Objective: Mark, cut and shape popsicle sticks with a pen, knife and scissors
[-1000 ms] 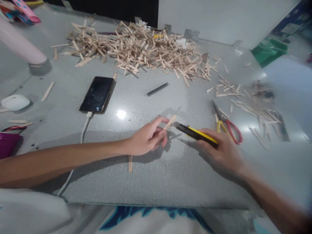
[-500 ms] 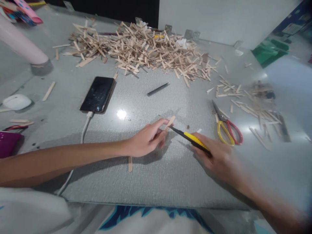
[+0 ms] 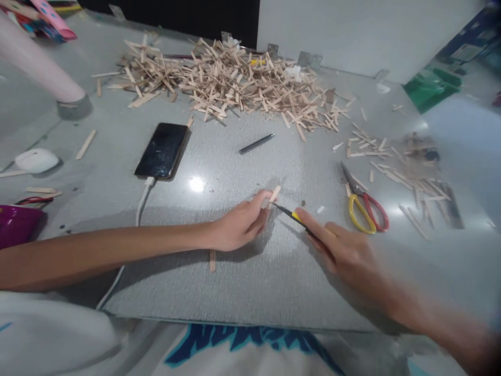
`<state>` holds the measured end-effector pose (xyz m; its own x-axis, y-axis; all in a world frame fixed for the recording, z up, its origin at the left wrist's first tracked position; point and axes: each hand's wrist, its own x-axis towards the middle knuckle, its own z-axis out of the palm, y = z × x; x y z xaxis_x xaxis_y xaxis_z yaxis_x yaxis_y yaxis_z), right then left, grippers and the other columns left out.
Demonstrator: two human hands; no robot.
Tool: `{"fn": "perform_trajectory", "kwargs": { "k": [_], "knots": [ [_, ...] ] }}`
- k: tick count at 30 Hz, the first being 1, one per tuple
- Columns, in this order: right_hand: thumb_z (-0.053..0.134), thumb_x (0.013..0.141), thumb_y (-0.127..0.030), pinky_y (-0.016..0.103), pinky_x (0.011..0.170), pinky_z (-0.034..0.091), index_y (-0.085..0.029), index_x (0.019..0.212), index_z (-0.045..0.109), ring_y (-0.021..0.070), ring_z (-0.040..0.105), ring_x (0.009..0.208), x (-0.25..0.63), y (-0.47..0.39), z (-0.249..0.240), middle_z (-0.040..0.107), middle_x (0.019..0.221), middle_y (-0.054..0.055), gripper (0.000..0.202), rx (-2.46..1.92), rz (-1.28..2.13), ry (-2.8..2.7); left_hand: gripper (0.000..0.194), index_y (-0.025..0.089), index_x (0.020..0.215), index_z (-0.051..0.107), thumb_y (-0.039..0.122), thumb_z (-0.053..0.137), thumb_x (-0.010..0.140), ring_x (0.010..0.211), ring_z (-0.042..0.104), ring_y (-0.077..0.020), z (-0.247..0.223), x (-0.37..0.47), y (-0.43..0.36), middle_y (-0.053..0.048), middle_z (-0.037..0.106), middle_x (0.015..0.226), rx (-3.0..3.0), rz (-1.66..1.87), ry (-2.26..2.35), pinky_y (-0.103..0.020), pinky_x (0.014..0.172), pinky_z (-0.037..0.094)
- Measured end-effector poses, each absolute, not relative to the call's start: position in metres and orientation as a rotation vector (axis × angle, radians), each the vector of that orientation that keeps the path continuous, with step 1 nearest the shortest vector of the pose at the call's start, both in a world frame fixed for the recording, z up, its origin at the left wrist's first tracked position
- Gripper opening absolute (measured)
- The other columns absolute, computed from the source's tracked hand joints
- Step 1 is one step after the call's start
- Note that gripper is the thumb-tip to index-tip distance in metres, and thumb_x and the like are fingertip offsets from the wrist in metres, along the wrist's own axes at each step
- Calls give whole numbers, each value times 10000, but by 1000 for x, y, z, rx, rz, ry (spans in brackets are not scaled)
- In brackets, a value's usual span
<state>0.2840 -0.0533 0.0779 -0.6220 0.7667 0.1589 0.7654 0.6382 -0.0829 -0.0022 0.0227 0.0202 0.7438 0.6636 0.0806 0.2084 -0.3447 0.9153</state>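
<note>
Between the fingertips of my left hand [image 3: 245,222] is a short piece of wooden stick [image 3: 275,195], pinched above the table with its rounded end pointing up. My right hand [image 3: 344,248] is wrapped around a yellow-and-black utility knife [image 3: 296,216]. The tip of its dark blade touches or lies very close to the lower part of the stick, beside my left fingertips. Under my left wrist another wooden stick [image 3: 212,261] lies partly hidden on the table.
A large heap of wooden sticks [image 3: 235,83] lies at the back. Scissors [image 3: 362,201] with yellow and red handles rest at right, near scattered stick pieces [image 3: 422,188]. A phone [image 3: 162,151] on a white cable [image 3: 143,201], a dark pen-like rod [image 3: 257,143] and a white mouse [image 3: 37,160] are around.
My right hand has shifted slightly left and its fingers cover more of the knife's yellow part. My left fingers have closed in around the stick. The whole view has shifted a little.
</note>
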Motion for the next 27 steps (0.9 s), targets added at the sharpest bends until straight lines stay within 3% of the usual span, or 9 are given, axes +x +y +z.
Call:
{"fn": "perform_trajectory", "kwargs": {
  "k": [3,8,11,13,19,24,27],
  "knots": [
    [449,1159,-157,295,642,527,-231,1791,294,185,661,692,289,-48,72,702,877,36,655,-1225,70,-2670,211,198,1341,326,232,383,1141,554,457,-123,17,-2,23,88,508,706,1922,556,657,-239,549,369],
    [384,1104,-39,282,488,389,-262,1834,146,166,489,525,296,-43,58,624,763,6,800,-1108,-392,-2793,212,190,1359,406,296,368,1180,570,485,-129,19,-3,24,64,532,711,1836,541,688,-249,558,384],
    [406,1147,-119,286,556,459,-230,1835,106,179,563,611,298,-38,58,669,836,27,759,-1097,-185,-2778,303,185,1466,365,276,373,1177,570,474,-125,20,-3,25,78,515,702,1830,557,683,-246,571,390],
    [438,1167,-179,285,607,488,-223,1827,158,184,609,678,299,-34,59,681,866,35,719,-1099,-22,-2759,347,181,1505,323,251,371,1168,573,464,-120,20,-4,25,88,504,702,1836,580,635,-244,585,397],
    [377,1112,-100,282,498,403,-324,1811,253,190,496,582,305,-28,48,625,811,23,744,-1078,-276,-2796,305,173,1472,362,285,340,1190,591,471,-122,21,-4,23,67,510,731,1801,578,651,-254,584,405],
    [428,1150,-155,270,585,472,-253,1829,152,174,562,645,302,-30,65,627,834,14,739,-1078,8,-2787,398,177,1539,301,233,398,1157,582,452,-122,19,-6,22,85,484,710,1863,588,621,-241,582,403],
    [370,1148,-121,266,514,393,-266,1825,181,155,488,566,307,-23,64,592,791,-7,718,-1049,-93,-2830,442,168,1582,263,237,390,1164,581,459,-124,18,-5,21,74,503,723,1872,565,610,-241,575,404]
  ]
}}
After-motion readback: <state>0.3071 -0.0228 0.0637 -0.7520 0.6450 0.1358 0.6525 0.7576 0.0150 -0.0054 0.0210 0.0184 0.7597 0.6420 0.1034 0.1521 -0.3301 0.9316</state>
